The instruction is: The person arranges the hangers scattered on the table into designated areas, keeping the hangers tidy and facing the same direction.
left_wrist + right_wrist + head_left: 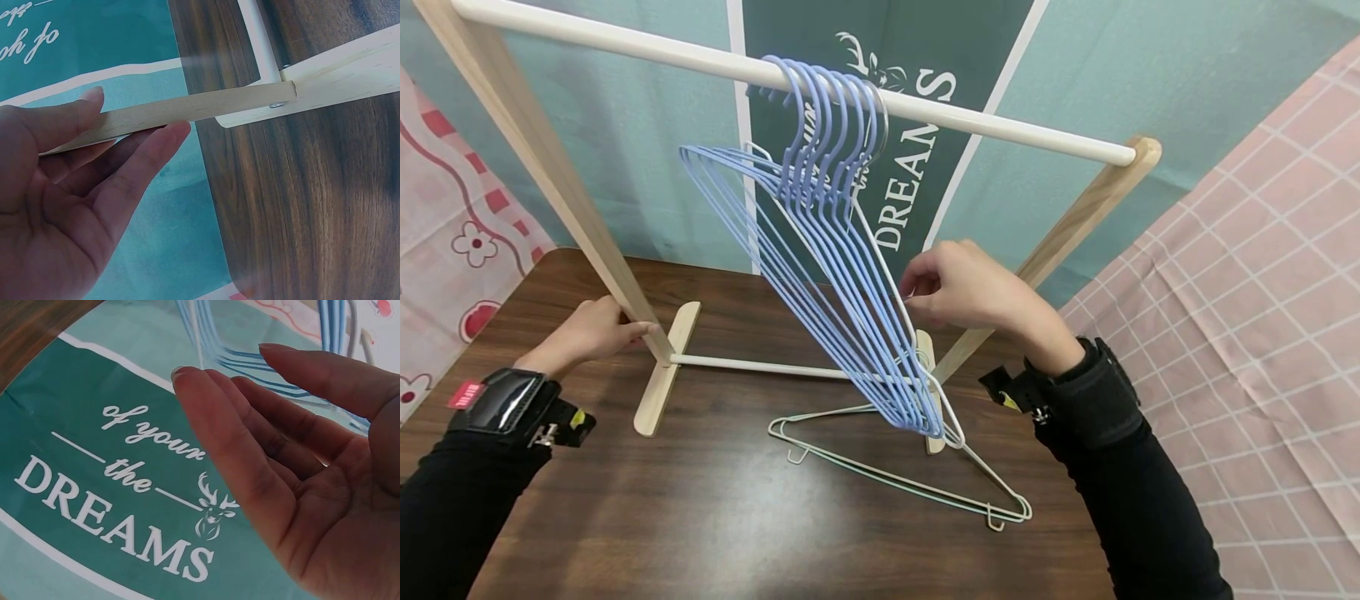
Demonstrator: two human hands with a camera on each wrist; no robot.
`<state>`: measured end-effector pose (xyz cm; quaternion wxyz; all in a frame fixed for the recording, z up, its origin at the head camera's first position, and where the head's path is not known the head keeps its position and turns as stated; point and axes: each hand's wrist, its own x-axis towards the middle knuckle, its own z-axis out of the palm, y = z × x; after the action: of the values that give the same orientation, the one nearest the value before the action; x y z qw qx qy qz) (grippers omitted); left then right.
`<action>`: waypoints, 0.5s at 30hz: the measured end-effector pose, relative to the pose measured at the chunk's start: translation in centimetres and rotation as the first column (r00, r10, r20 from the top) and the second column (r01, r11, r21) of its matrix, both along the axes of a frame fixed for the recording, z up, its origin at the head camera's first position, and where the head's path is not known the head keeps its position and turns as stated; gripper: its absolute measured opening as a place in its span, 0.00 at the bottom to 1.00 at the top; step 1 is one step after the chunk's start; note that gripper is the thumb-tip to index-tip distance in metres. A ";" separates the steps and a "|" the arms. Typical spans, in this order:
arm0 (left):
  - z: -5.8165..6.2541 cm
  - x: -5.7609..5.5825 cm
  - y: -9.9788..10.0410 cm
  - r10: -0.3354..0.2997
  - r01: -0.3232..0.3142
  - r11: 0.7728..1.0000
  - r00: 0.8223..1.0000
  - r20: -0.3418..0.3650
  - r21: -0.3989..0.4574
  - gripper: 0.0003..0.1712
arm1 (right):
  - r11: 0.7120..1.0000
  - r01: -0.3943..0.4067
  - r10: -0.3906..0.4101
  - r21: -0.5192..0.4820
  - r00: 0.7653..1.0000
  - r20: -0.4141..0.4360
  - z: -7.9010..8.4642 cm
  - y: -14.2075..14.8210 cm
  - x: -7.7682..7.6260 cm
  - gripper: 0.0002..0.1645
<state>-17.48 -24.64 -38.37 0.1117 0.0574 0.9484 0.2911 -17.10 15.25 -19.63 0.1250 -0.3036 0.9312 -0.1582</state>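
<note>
On the left, my left hand [591,333] grips the wooden upright [206,103] of a clothes rack low down, thumb on one face and fingers on the other. Several blue hangers [831,233] hang bunched together by their hooks from the white top rail [625,43]. A white hanger [195,331] hangs at the right side of the bunch. Beside it is my right hand [970,283], fingers loosely bent, with the index fingertip right at its wire. In the right wrist view the thumb stands apart from the fingers.
Two pale wire hangers [898,477], one white and one greenish, lie overlapping on the dark wood table [700,517] below the bunch. A white lower bar [760,365] joins the rack's feet. Behind stands a green cloth [1037,75] with lettering; pink checked cloth [1247,333] is at right.
</note>
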 end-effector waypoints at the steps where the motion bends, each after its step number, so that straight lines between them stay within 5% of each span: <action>1: 0.0 0.0 0.0 0.001 -0.001 1.000 1.000 0.001 0.000 0.22 | 1.000 0.004 -0.004 -0.003 1.000 0.001 -0.2 0.2 0.0 0.08; 15: 0.3 0.3 0.2 0.002 -0.003 1.000 1.000 0.013 0.025 0.23 | 0.990 0.136 -0.129 0.048 0.984 -0.123 -4.2 2.4 -0.9 0.03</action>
<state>-17.22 -24.44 -38.10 0.1166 0.0557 0.9441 0.3032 -18.00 17.66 -23.79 0.0667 -0.2462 0.9593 -0.1214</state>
